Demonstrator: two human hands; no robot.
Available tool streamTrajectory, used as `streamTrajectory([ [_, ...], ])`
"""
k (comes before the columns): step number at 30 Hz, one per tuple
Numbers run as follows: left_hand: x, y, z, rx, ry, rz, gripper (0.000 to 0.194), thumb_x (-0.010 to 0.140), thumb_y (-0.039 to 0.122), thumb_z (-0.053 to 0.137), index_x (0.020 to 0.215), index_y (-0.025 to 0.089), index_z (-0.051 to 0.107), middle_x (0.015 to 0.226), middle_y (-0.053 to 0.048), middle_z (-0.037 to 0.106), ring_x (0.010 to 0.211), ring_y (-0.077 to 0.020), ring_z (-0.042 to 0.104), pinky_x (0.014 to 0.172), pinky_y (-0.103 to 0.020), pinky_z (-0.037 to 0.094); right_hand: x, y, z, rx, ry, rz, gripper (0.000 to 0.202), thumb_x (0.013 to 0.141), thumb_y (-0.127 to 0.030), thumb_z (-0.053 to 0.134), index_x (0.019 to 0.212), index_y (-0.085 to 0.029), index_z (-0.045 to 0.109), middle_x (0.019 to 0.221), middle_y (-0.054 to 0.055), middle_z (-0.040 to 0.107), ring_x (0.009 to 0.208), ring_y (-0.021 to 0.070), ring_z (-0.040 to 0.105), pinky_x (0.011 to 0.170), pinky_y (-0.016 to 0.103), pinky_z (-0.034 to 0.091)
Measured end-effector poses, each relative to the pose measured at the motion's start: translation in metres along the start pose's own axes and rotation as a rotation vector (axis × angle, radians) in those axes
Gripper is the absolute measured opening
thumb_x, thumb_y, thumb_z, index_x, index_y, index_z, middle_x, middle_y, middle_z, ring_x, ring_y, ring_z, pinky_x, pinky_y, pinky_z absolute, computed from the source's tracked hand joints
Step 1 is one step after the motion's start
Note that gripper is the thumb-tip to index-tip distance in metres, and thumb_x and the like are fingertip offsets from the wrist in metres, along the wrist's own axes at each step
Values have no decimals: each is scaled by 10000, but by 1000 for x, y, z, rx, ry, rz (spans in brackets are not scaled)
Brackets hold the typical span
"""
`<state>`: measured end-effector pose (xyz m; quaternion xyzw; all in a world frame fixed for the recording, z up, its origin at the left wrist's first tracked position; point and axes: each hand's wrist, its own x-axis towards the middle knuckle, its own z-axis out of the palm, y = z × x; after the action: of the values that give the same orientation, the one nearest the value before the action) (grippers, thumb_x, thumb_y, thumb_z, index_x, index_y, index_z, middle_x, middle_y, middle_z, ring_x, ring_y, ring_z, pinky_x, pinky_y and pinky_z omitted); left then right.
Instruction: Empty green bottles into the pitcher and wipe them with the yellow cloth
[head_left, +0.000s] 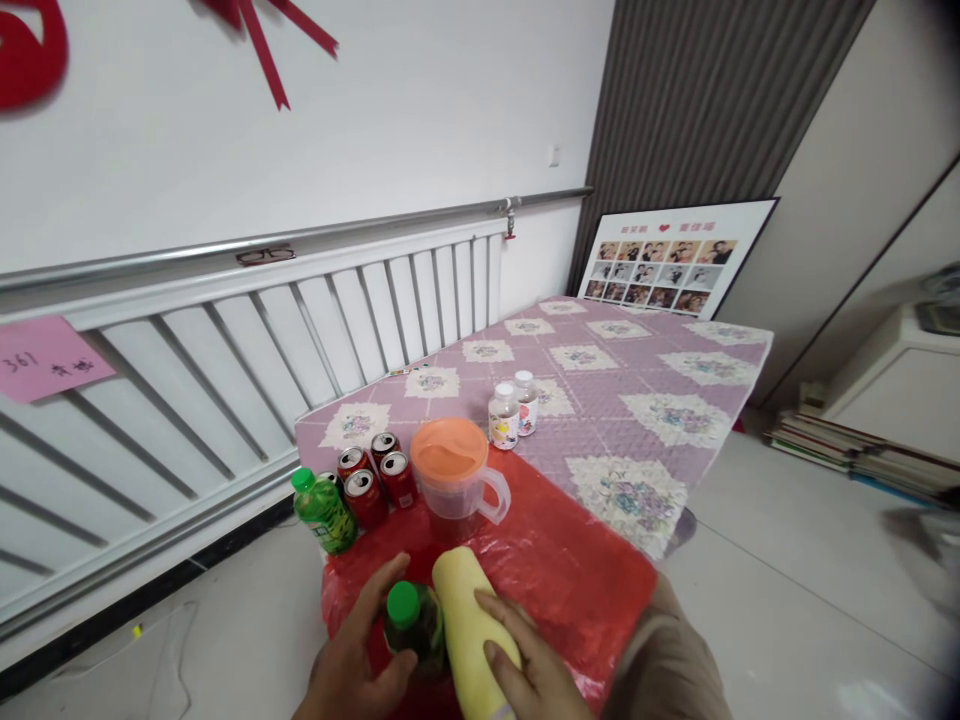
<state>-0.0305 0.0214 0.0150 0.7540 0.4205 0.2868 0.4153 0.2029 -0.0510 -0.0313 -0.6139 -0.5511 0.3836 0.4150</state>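
My right hand point(525, 655) is wrapped round a pale yellow roll point(469, 625), which looks like cloth and lies slanting on the red plastic sheet point(555, 540). Just left of it, a dark bottle with a green cap point(405, 605) stands upright near the table's front edge. My left hand point(367, 650) is beside this bottle, its thumb and fingers apart around the near left side; whether they touch it I cannot tell. Behind the bottle stands a clear plastic jug point(454, 500) with an orange lid and a handle to the right.
Several red cans point(367, 497) and a green drink bottle point(326, 515) stand at the sheet's left edge. Two small white-capped bottles point(504, 415) stand behind the jug. The patterned tablecloth point(585, 357) stretches back right. A white radiator point(300, 340) runs along the wall.
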Motion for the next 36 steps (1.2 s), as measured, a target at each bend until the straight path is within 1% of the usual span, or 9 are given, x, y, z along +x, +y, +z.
streamTrajectory([
  [4,-2,-1,9,54,183,-33,658,727,278,645,1334,228,398,1361,-116,518,1216,-283,539,981,-419,492,-6,-33,-10,55,94,-20,449,886,-399,494,1298,-229,548,1384,93,522,1299,236,454,1097,377,355],
  [9,-2,2,15,108,303,-65,469,685,331,689,1125,220,570,1152,-86,648,1008,-271,649,827,-390,574,-9,-61,-11,81,40,-110,426,866,-387,539,1281,-290,564,1401,55,510,1319,243,431,1079,349,383],
  [13,-2,2,9,132,259,0,435,711,295,665,1128,201,585,1168,-105,646,1071,-286,621,914,-433,530,-1,-48,-4,43,5,-76,412,867,-328,516,1265,-243,578,1352,79,555,1282,231,476,1076,353,385],
  [17,1,4,-2,120,96,92,478,736,185,600,1211,207,556,1255,-108,604,1197,-279,550,1032,-444,441,0,-24,2,20,-25,-17,404,848,-313,528,1233,-216,604,1307,91,597,1225,230,533,1062,356,401],
  [22,4,10,-6,11,-10,62,514,762,157,547,1270,223,510,1321,-105,573,1250,-278,514,1056,-444,416,-6,-10,2,-26,-18,30,418,838,-347,557,1228,-208,614,1302,94,604,1229,236,530,1063,344,402],
  [26,-1,5,3,-30,66,34,576,765,211,574,1325,222,439,1381,-112,518,1267,-285,496,1021,-423,458,-6,-19,-5,-8,83,-10,431,842,-386,544,1227,-206,612,1294,103,605,1230,249,530,1061,362,407],
  [29,-5,-2,9,15,175,-1,630,704,283,664,1296,213,459,1314,-119,568,1138,-293,598,924,-404,532,-6,-38,-11,38,144,-52,432,867,-406,521,1263,-242,580,1336,80,570,1269,239,490,1074,347,391],
  [32,-5,-3,13,39,257,-71,539,696,307,675,1203,212,519,1180,-95,642,1020,-275,654,854,-394,567,-7,-57,-14,60,89,-89,427,868,-405,530,1274,-282,568,1375,57,533,1298,240,459,1060,327,408],
  [36,-4,-3,12,20,226,-55,440,714,276,652,1136,213,544,1117,-83,661,999,-257,656,863,-381,559,-5,-61,-8,40,34,-116,402,862,-365,536,1252,-282,589,1350,58,558,1280,236,481,1045,321,426],
])
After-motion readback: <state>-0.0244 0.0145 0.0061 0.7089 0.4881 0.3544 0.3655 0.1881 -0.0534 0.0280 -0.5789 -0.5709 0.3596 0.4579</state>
